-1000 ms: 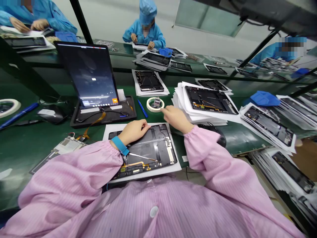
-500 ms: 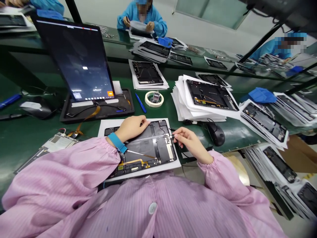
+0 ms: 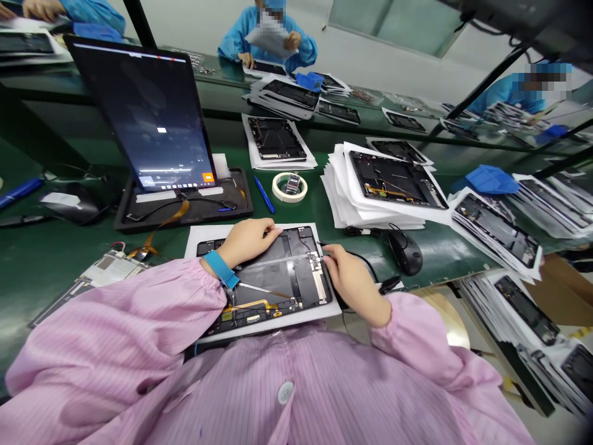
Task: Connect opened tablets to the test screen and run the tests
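Observation:
A black tablet housing (image 3: 271,278) with exposed ribbon cables and a small circuit board lies on white paper (image 3: 330,309) in front of me. My left hand (image 3: 250,240), with a blue wristband (image 3: 221,269), rests palm down across its upper part, fingers stretched out and partly hidden. At the housing's right edge, beside the circuit board (image 3: 315,262), my right hand (image 3: 351,278) has its fingers closed together. Whatever sits between those fingertips is hidden. A black cable (image 3: 368,262) curves out from behind that hand.
Behind stands a lit tablet screen (image 3: 148,123) in a black tray (image 3: 180,216). Nearby are a blue pen (image 3: 264,194), a tape roll (image 3: 290,187), a mouse (image 3: 404,252) and a paper stack (image 3: 340,191) bearing another housing (image 3: 393,179). A co-worker (image 3: 271,37) sits across the bench.
My right hand has turned and pressed closer to the housing's edge; the dark plug earlier seen in its fingers is now hidden. The cable shows behind it. My left hand stays put.

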`<state>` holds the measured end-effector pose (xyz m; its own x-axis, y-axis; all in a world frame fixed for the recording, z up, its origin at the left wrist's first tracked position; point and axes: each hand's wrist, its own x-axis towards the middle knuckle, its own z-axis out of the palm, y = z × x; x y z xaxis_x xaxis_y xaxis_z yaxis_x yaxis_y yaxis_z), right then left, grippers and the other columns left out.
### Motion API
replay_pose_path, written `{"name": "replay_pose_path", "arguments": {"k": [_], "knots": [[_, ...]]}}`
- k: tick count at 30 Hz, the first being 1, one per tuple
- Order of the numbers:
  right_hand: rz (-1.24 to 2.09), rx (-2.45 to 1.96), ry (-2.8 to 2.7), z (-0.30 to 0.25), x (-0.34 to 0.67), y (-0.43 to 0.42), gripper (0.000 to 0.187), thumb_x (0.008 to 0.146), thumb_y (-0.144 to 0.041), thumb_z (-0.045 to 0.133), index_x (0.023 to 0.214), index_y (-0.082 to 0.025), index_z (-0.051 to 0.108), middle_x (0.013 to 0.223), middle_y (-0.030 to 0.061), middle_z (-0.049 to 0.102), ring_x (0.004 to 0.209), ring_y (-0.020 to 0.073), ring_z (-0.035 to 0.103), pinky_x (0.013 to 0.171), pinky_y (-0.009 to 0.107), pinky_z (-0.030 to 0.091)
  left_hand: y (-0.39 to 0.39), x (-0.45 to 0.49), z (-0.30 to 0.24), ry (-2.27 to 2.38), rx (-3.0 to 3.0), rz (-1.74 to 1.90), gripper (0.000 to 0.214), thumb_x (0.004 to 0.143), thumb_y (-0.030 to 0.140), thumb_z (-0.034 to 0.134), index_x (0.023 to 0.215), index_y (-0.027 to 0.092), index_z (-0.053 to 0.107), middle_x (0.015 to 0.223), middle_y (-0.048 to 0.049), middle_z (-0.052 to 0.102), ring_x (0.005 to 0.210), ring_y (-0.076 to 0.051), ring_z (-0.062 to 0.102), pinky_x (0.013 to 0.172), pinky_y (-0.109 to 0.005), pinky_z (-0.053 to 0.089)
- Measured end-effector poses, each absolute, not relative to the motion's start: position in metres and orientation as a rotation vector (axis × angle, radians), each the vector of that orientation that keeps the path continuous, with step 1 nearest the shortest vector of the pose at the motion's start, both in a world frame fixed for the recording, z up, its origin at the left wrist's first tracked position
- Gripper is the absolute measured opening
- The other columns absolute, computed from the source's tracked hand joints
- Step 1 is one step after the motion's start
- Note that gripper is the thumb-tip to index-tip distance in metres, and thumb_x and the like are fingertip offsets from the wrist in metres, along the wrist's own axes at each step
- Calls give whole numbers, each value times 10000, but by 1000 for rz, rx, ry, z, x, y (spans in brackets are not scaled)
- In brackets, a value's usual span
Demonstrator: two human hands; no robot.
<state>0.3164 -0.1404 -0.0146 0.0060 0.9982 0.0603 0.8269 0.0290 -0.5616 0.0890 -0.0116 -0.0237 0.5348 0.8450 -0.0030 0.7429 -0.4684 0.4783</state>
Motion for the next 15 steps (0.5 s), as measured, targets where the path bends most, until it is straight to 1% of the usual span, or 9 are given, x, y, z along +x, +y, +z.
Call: {"name": "replay_pose_path", "arguments": {"k": [1,2,3,6,8,10,12,13,15], "knots": [[299,-1876,-1980,-15,312,-143,293,955,-328,430,1149,-137,538,914,136,645,840,255,610,767,390,486,-11,89,-24,1289,2338,333,353,924,476,428,809,207,625,783,-24,681,723,-212,598,574,-277,293],[154,-1878,-2073,-16,309,-146,336,961,-319,420,1210,-114,510,970,162,638,892,282,605,797,419,484,-11,88,-24,1283,2325,339,359,924,482,427,800,206,620,780,-24,678,718,-209,593,574,-275,290],[84,-1862,-2147,-19,306,-147,368,965,-312,409,1251,-93,481,1011,180,628,921,299,600,806,436,487,-11,88,-24,1278,2315,343,364,923,487,427,790,204,613,773,-23,674,710,-206,588,573,-274,286],[104,-1812,-2225,-25,301,-148,378,974,-270,363,1288,-73,438,1064,188,614,955,296,601,799,429,508,-10,88,-24,1268,2308,348,365,920,489,428,770,202,597,754,-23,662,693,-201,572,571,-275,272],[131,-1811,-2209,-26,302,-146,382,972,-268,366,1298,-83,435,1037,174,621,933,287,608,779,420,515,-10,88,-24,1269,2308,343,364,917,489,427,763,202,589,746,-23,655,689,-200,567,570,-276,266],[147,-1775,-2178,-20,313,-145,376,962,-287,403,1293,-119,461,970,136,639,868,264,618,757,401,517,-11,89,-23,1268,2302,341,370,916,494,419,757,203,582,744,-24,651,690,-200,565,569,-277,264],[-13,-1753,-1941,-12,341,-146,328,953,-302,423,1234,-159,518,926,98,645,839,235,619,784,382,507,-12,88,-22,1258,2292,342,379,916,499,406,752,203,576,751,-26,650,696,-201,567,570,-276,267],[-179,-1761,-1717,-9,360,-147,302,955,-299,407,1188,-164,544,919,90,642,848,224,616,813,382,496,-12,88,-22,1252,2288,339,382,917,500,401,750,203,574,754,-27,651,699,-202,568,570,-276,268],[-530,-1791,-1198,-7,406,-150,294,950,-283,358,1084,-144,580,920,102,636,876,224,607,854,403,475,-12,87,-22,1244,2290,324,388,918,502,394,747,203,573,754,-28,653,701,-204,570,570,-276,270]]}}
